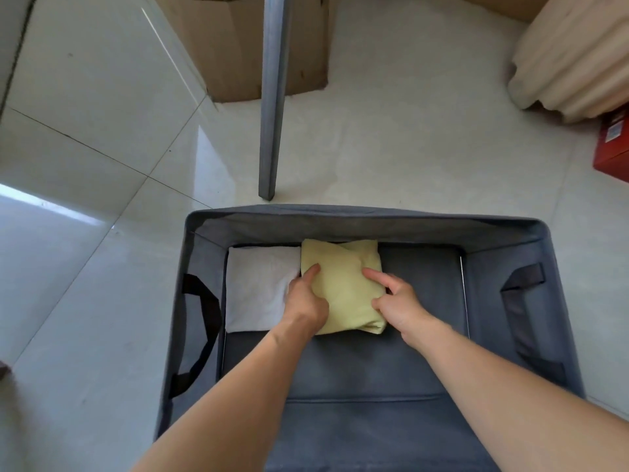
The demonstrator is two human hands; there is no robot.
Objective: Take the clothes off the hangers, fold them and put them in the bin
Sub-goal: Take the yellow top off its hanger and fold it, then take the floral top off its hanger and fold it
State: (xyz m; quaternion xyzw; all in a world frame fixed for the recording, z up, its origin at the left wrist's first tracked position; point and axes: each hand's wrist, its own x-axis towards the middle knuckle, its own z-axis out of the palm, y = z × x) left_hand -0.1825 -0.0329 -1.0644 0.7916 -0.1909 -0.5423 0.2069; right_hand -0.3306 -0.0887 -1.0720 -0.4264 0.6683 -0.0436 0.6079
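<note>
A grey fabric bin (357,218) stands open on the floor below me. Inside it, at the far left, lies a folded white garment (258,287). Right beside that sits a folded pale yellow garment (343,277). My left hand (306,301) grips the yellow garment's left edge, thumb on top and fingers tucked down its side. My right hand (394,298) holds its right edge with the thumb on top and fingers curled round the fold. Both forearms reach down into the bin.
A grey metal post (272,97) stands on the tiled floor just beyond the bin. Behind it is a cardboard box (238,46). A cream draped cloth (571,56) and a red box (612,144) sit at the right. The bin's right half shows bare grey bottom.
</note>
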